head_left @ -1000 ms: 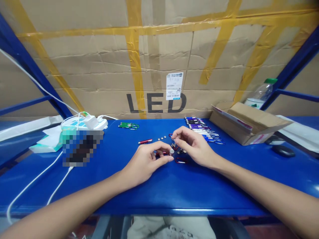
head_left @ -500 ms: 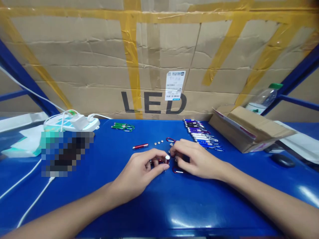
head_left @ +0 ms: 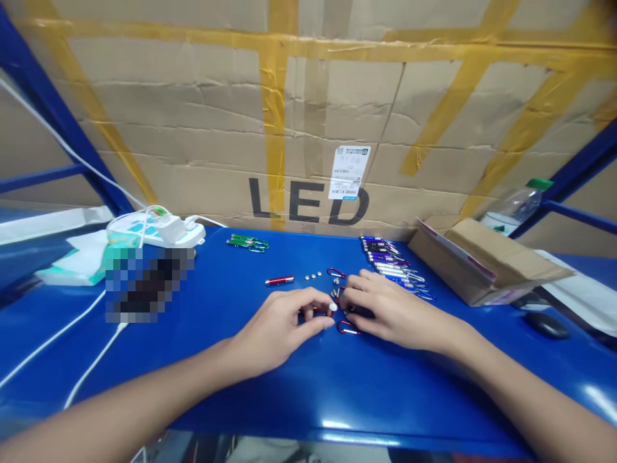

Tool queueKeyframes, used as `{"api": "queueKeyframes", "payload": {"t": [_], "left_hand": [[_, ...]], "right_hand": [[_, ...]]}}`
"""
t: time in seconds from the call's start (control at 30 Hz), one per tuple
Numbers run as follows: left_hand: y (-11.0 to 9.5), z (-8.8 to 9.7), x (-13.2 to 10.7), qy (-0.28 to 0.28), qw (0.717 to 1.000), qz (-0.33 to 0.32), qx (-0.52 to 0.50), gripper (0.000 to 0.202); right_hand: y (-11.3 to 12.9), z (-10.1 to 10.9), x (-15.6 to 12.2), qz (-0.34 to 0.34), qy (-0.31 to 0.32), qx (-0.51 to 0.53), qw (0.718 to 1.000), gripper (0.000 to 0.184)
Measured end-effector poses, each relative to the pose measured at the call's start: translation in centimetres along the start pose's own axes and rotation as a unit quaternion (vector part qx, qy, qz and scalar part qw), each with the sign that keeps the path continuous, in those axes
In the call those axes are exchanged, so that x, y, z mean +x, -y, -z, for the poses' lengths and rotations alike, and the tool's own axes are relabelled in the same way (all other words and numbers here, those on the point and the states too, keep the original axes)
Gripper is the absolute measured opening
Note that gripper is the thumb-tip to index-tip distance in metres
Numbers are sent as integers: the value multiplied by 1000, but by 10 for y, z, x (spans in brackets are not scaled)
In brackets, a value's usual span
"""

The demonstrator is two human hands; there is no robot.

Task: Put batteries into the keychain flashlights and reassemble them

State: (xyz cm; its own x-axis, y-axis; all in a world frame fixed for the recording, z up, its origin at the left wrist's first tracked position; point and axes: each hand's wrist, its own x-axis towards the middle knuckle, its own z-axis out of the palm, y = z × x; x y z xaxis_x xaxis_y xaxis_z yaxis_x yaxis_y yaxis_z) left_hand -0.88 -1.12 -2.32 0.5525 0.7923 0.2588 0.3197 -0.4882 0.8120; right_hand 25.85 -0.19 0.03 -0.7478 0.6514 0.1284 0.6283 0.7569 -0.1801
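Head view: clamping a small red cylinder (head_left: pixel 331 312), silver end up, in the left hand (head_left: pixel 282 326), above the blue table (head_left: pixel 274 392); curling the right hand (head_left: pixel 388 312) just beside it, over small loose parts (head_left: pixel 336 293), perhaps pinching one, too hidden to tell. Seemingly done: green penlights (head_left: pixel 247 242) at back left, plus a mixed row of penlights (head_left: pixel 384 264) farther right. Seemingly left: red tube (head_left: pixel 279 281), three discs (head_left: pixel 313 277), red clips (head_left: pixel 351 331), all unjoined.

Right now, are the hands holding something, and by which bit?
The left hand pinches a small red tube near its pale end. I cannot tell whether the right hand holds anything.
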Motion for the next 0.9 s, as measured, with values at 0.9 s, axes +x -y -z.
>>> {"api": "queueKeyframes", "payload": {"t": [0.9], "left_hand": [[-38, 8, -32, -176, 983, 22, -38, 25]], "right_hand": [[53, -18, -74, -203, -189, 58, 959, 21]]}}
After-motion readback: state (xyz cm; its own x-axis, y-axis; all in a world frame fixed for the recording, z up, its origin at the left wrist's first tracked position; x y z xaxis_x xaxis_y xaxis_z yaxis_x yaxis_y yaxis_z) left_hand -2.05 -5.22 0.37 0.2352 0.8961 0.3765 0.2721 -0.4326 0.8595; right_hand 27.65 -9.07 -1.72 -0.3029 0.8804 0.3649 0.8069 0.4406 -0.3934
